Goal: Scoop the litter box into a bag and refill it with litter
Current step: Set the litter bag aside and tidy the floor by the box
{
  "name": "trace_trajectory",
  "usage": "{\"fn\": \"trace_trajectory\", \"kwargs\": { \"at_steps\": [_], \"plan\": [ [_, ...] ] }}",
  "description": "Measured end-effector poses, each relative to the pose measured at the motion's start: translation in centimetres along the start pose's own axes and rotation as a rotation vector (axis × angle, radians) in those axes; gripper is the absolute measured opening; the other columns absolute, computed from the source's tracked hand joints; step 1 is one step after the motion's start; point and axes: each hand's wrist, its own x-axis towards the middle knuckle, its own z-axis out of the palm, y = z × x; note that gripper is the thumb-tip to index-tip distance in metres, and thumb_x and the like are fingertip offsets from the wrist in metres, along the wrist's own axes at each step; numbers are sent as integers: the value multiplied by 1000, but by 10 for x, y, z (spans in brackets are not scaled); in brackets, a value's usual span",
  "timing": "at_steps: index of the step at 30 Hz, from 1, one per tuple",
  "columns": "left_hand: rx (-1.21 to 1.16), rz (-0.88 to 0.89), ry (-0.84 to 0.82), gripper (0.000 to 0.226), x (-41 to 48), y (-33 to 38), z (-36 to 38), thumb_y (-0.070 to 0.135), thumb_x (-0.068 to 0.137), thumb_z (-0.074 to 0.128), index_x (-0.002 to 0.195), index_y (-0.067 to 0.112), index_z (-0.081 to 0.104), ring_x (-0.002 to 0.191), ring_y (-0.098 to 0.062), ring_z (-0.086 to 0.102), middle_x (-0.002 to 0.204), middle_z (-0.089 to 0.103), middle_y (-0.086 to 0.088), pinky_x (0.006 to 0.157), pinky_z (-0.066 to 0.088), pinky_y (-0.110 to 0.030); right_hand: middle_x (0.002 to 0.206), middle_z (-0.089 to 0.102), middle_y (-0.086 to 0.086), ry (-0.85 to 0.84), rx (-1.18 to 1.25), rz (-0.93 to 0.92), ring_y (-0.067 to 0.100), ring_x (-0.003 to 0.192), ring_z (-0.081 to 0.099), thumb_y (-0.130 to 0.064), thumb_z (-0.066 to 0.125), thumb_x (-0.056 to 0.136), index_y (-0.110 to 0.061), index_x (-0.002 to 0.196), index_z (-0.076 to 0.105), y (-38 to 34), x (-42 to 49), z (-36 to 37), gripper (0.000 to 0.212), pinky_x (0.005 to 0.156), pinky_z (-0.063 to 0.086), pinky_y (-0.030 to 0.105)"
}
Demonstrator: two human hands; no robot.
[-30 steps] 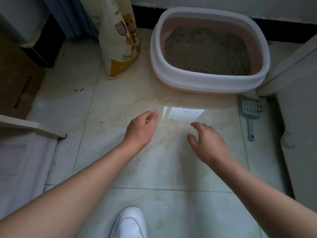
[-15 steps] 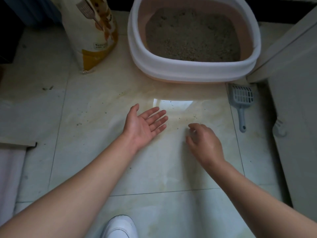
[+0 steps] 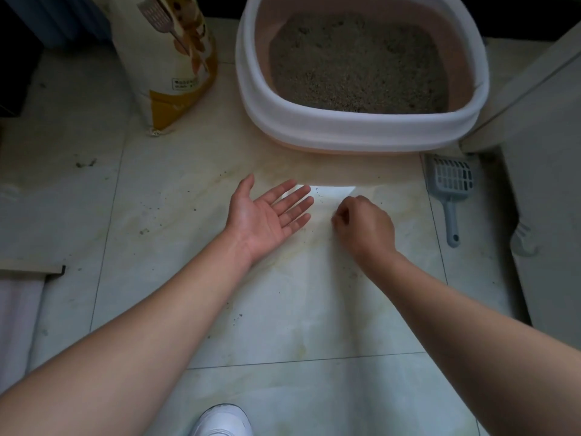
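A pink litter box with a white rim stands on the tiled floor ahead, filled with grey litter. A grey slotted scoop lies on the floor at its right front corner. A tall white and yellow litter bag stands to the left of the box. My left hand lies palm up and flat just above the floor, fingers spread. My right hand is beside it, knuckles up, fingertips pinched together at the floor; whether it holds grains I cannot tell.
Loose litter grains are scattered over the tiles around both hands. A white cabinet closes off the right side. A low board and pale cloth sit at the left edge. My white shoe is at the bottom.
My left hand turned from palm down to palm up and opened flat. My right hand curled its fingers into a pinch at the floor. The view moved closer to the box.
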Motion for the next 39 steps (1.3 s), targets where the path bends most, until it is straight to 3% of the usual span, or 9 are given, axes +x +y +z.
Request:
{"fn": "trace_trajectory", "kwargs": {
  "at_steps": [4,7,10,13,16,27,31,35,39],
  "plan": [
    [-8,-7,16,70,4,-5,-3,62,97,32,131,7,60,116,-35,66,125,69,-18,107,45,-48,91,57,8,-23,-124,-68,34,76,58,-17,44,94,-12,83,45,-3,-3,4,12,58,32,34],
    [-12,-7,15,70,5,-7,-4,61,98,32,131,7,60,117,-35,66,125,69,-18,106,46,-48,91,56,9,-74,-95,-40,34,77,57,-18,42,94,-13,83,41,-9,-1,-2,13,61,31,34],
    [-8,-6,6,70,5,-9,-4,61,98,33,131,6,60,117,-35,66,125,69,-18,105,46,-48,84,53,4,-59,143,-30,30,72,53,-25,42,94,-12,80,44,-24,-7,-14,19,60,38,36],
    [-15,-21,-22,70,6,-11,-3,60,99,32,130,4,60,112,-34,68,124,69,-20,98,50,-42,87,58,0,-30,284,-169,24,74,55,-28,45,94,-17,85,53,-49,-28,-28,16,63,43,36],
    [-50,-73,-95,70,5,-17,2,57,100,31,137,3,55,128,-36,58,132,64,-22,109,43,-45,89,60,3,-29,289,-301,27,76,57,-26,50,93,-14,91,60,-63,-42,-31,17,59,44,37],
    [-125,-110,-226,67,9,-29,20,50,104,27,135,-2,54,126,-37,59,137,60,-23,103,46,-45,89,60,5,110,303,-354,27,74,56,-18,60,88,-9,86,63,-54,-48,-33,10,54,35,32],
    [-134,-113,-238,62,17,-32,24,45,104,28,130,-2,58,122,-37,62,133,62,-24,104,48,-45,90,60,-5,130,389,-296,18,78,59,-26,65,84,-17,89,65,-43,-45,-37,10,60,49,36],
    [-183,-112,-240,59,30,-38,26,43,103,31,123,-3,62,106,-38,69,121,68,-25,91,56,-44,84,58,-13,246,501,-121,4,67,53,-25,67,85,-27,84,65,-21,-34,-45,4,62,44,21],
    [-233,-139,-271,58,42,-45,30,41,105,31,126,-5,60,119,-40,64,131,63,-25,107,45,-51,81,66,-13,285,555,173,0,73,60,-27,66,86,-29,81,66,17,-20,-41,6,66,46,22]
  ]
}}
